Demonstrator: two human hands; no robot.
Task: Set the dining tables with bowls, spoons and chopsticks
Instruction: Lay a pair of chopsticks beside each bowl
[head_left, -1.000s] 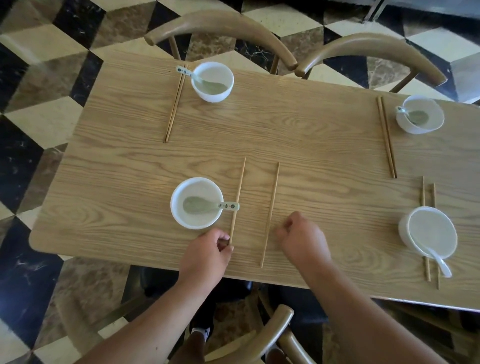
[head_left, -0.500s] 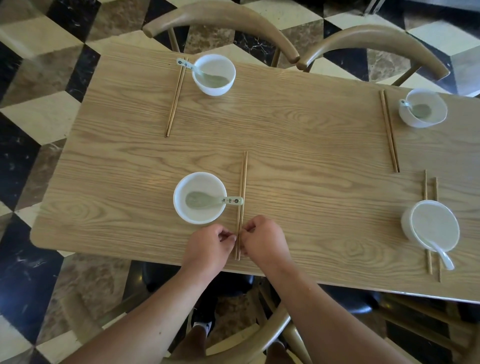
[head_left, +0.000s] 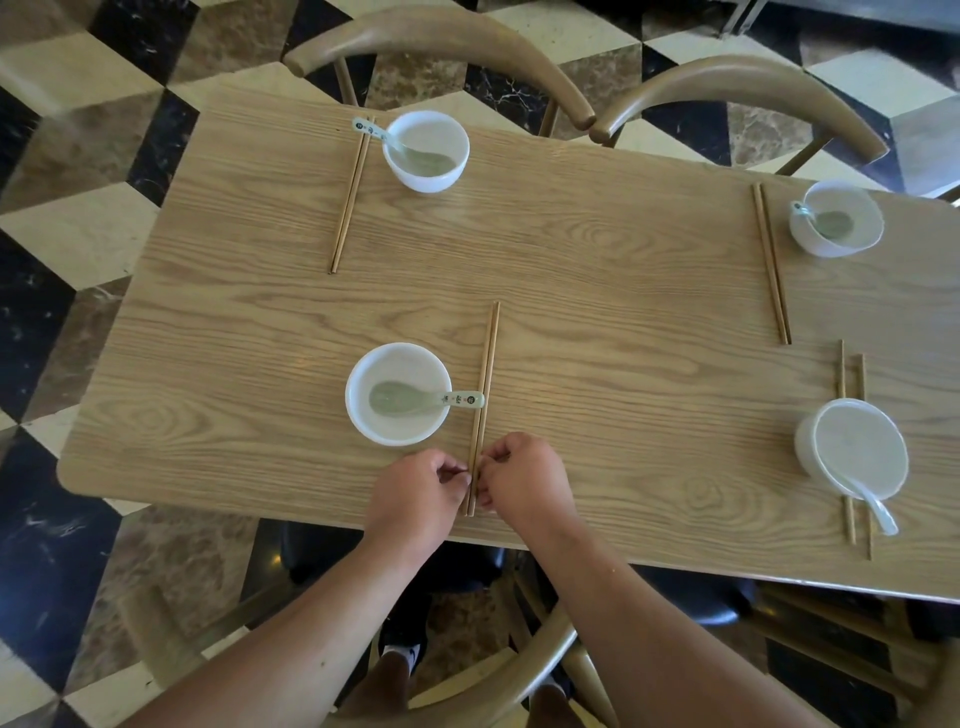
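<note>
My left hand (head_left: 415, 493) and right hand (head_left: 524, 478) pinch the chopsticks' (head_left: 485, 374) near ends with curled fingers (head_left: 453, 477). The pair lies on the table (head_left: 623, 312) just right of the bowl (head_left: 395, 361); the marks on the spoon (head_left: 415, 400) handle are unreadable.

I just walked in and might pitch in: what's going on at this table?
A person is setting the wooden table. The left hand and right hand pinch the near end of the chopsticks, which lie together right of the near-left bowl, its spoon handle reaching them. Three other places are laid; the near-right bowl sits on its spread chopsticks.
</note>
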